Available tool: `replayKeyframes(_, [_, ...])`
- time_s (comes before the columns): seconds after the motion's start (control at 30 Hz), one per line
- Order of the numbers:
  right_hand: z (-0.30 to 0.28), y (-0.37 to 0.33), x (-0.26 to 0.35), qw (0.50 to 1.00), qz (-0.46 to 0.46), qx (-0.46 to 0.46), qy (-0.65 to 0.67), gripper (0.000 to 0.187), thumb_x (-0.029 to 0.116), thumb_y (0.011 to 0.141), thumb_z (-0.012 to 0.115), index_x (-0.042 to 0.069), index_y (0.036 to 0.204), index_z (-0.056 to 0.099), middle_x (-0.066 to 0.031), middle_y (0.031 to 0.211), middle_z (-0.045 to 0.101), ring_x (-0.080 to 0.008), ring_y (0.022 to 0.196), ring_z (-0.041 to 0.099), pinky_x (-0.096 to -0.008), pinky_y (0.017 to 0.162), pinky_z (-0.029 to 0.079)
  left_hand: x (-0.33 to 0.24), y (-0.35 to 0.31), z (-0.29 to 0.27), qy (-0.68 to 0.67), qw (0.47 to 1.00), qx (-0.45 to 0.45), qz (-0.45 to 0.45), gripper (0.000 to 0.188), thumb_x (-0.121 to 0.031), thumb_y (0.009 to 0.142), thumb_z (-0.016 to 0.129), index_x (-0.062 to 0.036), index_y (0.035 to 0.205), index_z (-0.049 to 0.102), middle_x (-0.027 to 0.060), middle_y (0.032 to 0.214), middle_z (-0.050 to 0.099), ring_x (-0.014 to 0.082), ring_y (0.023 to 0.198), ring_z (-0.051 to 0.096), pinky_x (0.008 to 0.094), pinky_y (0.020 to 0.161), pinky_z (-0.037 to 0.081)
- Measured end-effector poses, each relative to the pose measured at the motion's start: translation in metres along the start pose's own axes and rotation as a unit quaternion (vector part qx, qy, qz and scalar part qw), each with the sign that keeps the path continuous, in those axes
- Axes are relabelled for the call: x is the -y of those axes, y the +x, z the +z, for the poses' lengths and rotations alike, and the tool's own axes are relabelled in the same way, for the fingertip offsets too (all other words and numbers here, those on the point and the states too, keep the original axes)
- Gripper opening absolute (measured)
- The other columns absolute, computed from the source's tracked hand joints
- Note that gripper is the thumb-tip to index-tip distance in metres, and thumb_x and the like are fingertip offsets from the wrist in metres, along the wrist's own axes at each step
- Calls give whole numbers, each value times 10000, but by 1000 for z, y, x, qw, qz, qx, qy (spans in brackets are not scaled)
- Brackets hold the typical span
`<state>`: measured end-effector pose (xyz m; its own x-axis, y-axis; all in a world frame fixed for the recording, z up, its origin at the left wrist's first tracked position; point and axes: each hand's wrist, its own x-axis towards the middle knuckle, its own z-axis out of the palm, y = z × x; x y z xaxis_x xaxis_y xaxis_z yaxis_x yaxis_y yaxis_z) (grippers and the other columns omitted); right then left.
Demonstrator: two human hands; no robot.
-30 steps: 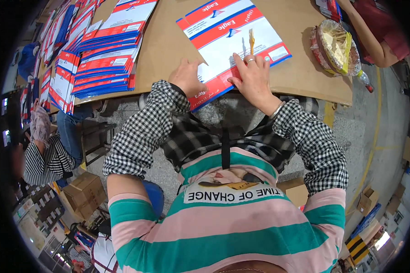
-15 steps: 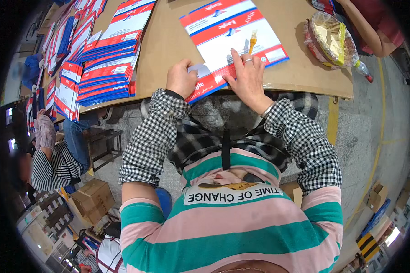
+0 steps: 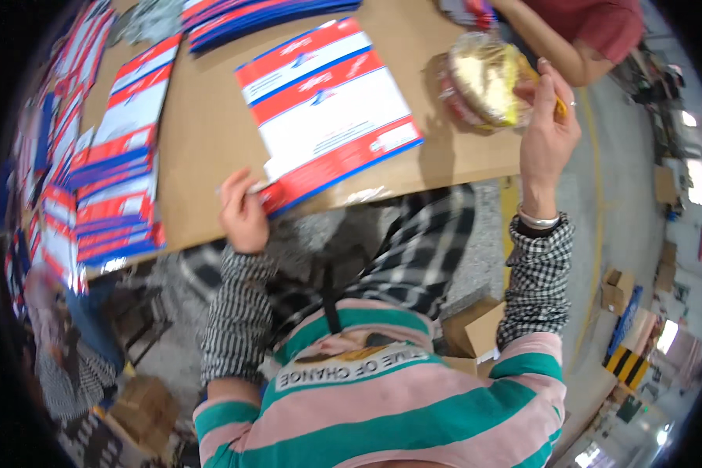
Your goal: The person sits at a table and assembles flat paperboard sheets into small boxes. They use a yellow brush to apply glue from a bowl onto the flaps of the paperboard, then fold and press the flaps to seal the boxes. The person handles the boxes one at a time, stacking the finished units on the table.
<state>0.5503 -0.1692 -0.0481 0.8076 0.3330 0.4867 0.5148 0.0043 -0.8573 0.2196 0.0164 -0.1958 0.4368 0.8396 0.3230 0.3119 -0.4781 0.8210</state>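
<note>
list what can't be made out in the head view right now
All in the head view:
Most of the yellow tool: hidden by the right hand.
Left hand: blurred, so its exact grip is unclear.
Small print on the flat bag: blurred, too small.
Far end of the upper stack: cut off by the top edge.

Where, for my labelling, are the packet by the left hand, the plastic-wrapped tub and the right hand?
Packet [image 3: 331,111]: head view, white panel.
Tub [image 3: 477,74]: head view, pale top.
Right hand [image 3: 551,129]: head view, hand's middle.
</note>
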Motion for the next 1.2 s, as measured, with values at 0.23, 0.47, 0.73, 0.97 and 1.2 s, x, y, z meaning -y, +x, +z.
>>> replayKeyframes(0.23, [-28, 42, -61, 985, 166, 12, -47, 203, 161, 904, 571, -40, 924, 591, -67, 745, 622, -106, 565, 601, -209, 541, 484, 2, -4, 1, -26, 1000, -4, 1, 204, 99, 777, 478, 39, 921, 611, 158, 1006, 559, 263, 937, 556, 325, 839, 448])
replayKeyframes(0.47, [6, 57, -93, 946, 193, 157, -207, 210, 175, 865, 607, -35, 857, 612, -72, 647, 623, -104, 555, 600, -236, 487, 450, -5, -1, 4, -15, 1000, -8, -17, 233, 108, 791, 466, 40, 976, 591, 136, 1059, 528, 203, 912, 551, 284, 778, 465])
replayKeyframes(0.73, [-6, 68, -73, 965, 164, 117, -168, 205, 187, 844, 624, -18, 849, 640, -78, 616, 616, -111, 506, 551, -282, 500, 435, -3, 8, -2, -86, 986, 41, -140, 254, 110, 794, 475, 54, 1022, 571, 103, 1048, 494, 142, 820, 564, 246, 704, 466])
replayKeyframes(0.97, [-25, 77, -48, 951, 232, 185, -89, 208, 172, 856, 624, -32, 821, 609, -37, 600, 587, -65, 500, 513, -232, 462, 399, -13, 39, -20, -19, 957, 184, -224, 172, 32, 819, 529, 36, 990, 548, 63, 850, 547, 103, 607, 553, 235, 546, 449])
replayKeyframes(1.2, [-41, 75, -48, 967, 214, 133, -35, 206, 224, 896, 613, 18, 896, 594, -36, 642, 585, -65, 527, 523, -184, 490, 401, -7, 41, -20, -22, 953, 189, -236, 133, 15, 831, 529, 31, 959, 564, 47, 754, 557, 88, 591, 529, 232, 517, 413])
